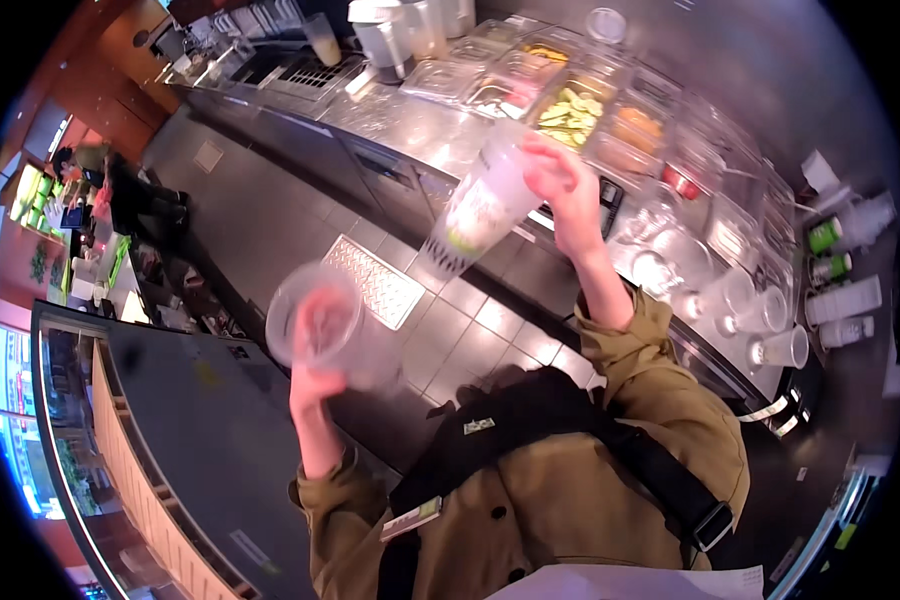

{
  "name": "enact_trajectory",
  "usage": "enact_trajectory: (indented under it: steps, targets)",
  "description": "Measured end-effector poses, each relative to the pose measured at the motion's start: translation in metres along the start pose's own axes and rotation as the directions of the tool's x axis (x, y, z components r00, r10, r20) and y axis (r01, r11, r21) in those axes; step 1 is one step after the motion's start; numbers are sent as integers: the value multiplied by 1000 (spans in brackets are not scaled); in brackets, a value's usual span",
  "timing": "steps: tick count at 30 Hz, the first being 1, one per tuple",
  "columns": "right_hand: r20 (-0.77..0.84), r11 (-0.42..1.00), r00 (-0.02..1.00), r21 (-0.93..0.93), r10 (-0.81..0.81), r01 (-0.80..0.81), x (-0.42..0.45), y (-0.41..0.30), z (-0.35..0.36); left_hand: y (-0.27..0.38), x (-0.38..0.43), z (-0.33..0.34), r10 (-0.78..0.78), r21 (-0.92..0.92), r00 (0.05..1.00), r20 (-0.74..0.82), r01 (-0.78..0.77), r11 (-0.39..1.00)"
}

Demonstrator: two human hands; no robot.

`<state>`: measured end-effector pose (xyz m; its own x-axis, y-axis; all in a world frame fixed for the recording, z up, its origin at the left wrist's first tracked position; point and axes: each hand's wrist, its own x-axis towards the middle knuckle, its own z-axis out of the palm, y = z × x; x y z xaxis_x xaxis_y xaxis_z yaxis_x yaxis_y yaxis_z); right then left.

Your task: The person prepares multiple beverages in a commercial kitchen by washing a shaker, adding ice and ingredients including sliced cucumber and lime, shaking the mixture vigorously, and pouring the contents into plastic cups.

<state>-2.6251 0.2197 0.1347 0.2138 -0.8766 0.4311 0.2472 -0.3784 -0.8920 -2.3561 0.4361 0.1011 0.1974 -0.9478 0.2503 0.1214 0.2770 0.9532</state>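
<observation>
In the head view, my left hand (319,375) is wrapped around a clear plastic cup (345,337), blurred by motion, its round rim facing the camera; its contents cannot be made out. Higher and to the right, my right hand (566,187) grips a tall printed plastic cup (480,206) near one end. That cup is tilted over the front edge of the steel counter, with dark print at its lower end and a green patch on its side. The two cups are apart. Part of the left hand's fingers shows through the clear cup.
Clear food bins (570,112) with sliced ingredients line the steel counter (390,124). Several empty clear cups (780,346) stand at its right end. Pitchers (382,37) stand at the back. Below lies a tiled floor with a metal plate (375,281). A person (131,187) bends at another counter, far left.
</observation>
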Motion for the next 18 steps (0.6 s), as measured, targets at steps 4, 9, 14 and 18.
enact_trajectory:
  steps: [4, 9, 14, 18]
  targets:
    - [-163, 901, 968, -420, -192, 108, 90, 67, 36, -44, 165, -36, 86, 130, 988, -131, -69, 989]
    - [-214, 923, 974, -384, -80, -8, 192, 163, 64, -182, 374, -99, 236, 323, 927, -293, -136, 937]
    - [-233, 962, 972, -262, 12, -75, 259, 240, 79, -237, 484, -122, 165, 331, 918, -361, -40, 943]
    - [-233, 900, 969, -401, 79, -169, 287, 254, 91, -224, 504, -125, -194, 161, 886, -421, 283, 945]
